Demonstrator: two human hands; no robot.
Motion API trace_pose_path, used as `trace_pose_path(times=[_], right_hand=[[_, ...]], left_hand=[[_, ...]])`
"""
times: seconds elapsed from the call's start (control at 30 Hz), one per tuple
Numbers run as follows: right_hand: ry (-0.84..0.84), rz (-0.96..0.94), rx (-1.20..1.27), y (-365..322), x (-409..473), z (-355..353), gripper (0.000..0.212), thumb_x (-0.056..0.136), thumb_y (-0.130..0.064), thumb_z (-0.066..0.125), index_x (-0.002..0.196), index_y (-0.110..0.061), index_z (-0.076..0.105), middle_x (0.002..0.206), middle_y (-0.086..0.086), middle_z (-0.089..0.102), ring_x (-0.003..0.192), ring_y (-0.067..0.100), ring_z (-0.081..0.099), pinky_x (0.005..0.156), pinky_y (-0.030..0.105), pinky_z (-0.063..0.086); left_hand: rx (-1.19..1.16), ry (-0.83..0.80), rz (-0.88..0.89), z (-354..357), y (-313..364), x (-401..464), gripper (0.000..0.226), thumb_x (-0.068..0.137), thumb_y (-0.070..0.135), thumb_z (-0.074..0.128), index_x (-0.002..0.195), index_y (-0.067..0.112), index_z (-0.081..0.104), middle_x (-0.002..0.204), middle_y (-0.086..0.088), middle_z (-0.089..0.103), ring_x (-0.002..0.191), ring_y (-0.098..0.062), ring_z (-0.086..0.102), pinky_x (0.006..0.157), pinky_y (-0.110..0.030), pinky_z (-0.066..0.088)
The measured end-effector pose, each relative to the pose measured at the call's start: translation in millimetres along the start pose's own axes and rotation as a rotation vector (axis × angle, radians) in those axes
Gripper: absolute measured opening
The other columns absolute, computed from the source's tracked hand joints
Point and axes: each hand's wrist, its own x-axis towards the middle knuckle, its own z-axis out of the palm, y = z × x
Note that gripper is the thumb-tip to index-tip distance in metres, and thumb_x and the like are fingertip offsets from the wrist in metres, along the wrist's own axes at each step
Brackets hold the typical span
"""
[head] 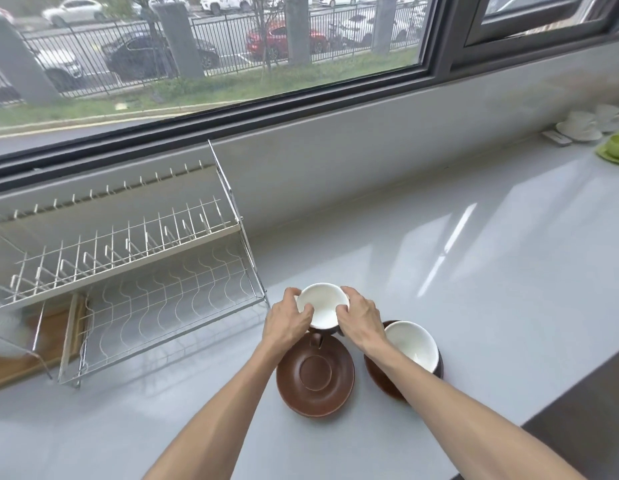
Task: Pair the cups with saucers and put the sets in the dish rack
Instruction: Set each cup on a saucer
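Note:
A brown cup with a white inside (322, 308) is held from both sides, my left hand (290, 315) on its left rim and my right hand (360, 315) on its right rim. It hangs just beyond a bare brown saucer (315, 377) on the counter. To the right a second brown cup (413, 344) sits on its own brown saucer (379, 377), partly hidden by my right forearm. The wire dish rack (128, 271) stands to the left, with nothing on either tier.
White cups on saucers (578, 126) and a green cup set (616, 148) sit far right by the wall. A wooden board (24, 355) lies under the rack's left end. The counter's dark front edge (578, 410) runs at the lower right.

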Motion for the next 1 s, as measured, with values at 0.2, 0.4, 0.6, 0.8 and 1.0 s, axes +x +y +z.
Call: trace_pose_path(times=[0.2,0.4,0.6,0.8,1.0], right_hand=[[-0.023,-0.065,-0.036,8.2,-37.6,8.1,0.052,0.089,-0.016,0.044,0.141,-0.018,0.05,0.126,0.018,0.066,0.115,0.039,0.058,0.092,0.04,0.044],[-0.033,-0.044,-0.027,18.2,-65.5,20.1,0.051,0.087,-0.016,0.045,0.138,-0.018,0.051,0.125,0.021,0.066,0.114,0.042,0.059,0.096,0.042,0.047],[-0.051,-0.008,-0.015,26.9,-77.4,27.6,0.05,0.088,-0.017,0.043,0.138,-0.022,0.049,0.125,0.018,0.065,0.114,0.041,0.059,0.093,0.04,0.046],[-0.066,0.007,0.007,33.8,-81.1,36.6,0.049,0.089,-0.016,0.042,0.137,-0.023,0.048,0.119,0.018,0.067,0.11,0.04,0.06,0.093,0.04,0.047],[-0.083,0.024,0.013,38.8,-78.2,42.2,0.05,0.087,-0.016,0.041,0.136,-0.024,0.048,0.118,0.017,0.067,0.108,0.041,0.06,0.09,0.041,0.048]], left_hand=[[-0.052,-0.083,-0.029,-2.0,-24.9,-28.2,0.058,0.069,0.055,0.048,0.12,0.029,0.05,0.103,-0.008,0.071,0.087,-0.03,0.073,0.084,-0.046,0.059],[0.005,-0.142,-0.036,-2.2,-31.6,-57.5,0.051,0.083,0.041,0.051,0.132,0.026,0.047,0.109,-0.008,0.071,0.076,-0.029,0.076,0.089,-0.04,0.057],[-0.02,-0.168,-0.052,-0.7,-39.2,-70.2,0.047,0.086,0.037,0.051,0.132,0.024,0.048,0.109,-0.005,0.069,0.076,-0.028,0.077,0.09,-0.037,0.057],[-0.003,-0.179,-0.058,4.4,-46.7,-73.7,0.046,0.088,0.038,0.051,0.132,0.024,0.049,0.106,-0.001,0.063,0.076,-0.03,0.076,0.091,-0.037,0.056],[-0.002,-0.187,-0.056,10.4,-54.6,-69.9,0.051,0.086,0.04,0.051,0.134,0.024,0.046,0.104,-0.003,0.067,0.079,-0.029,0.075,0.09,-0.039,0.056]])
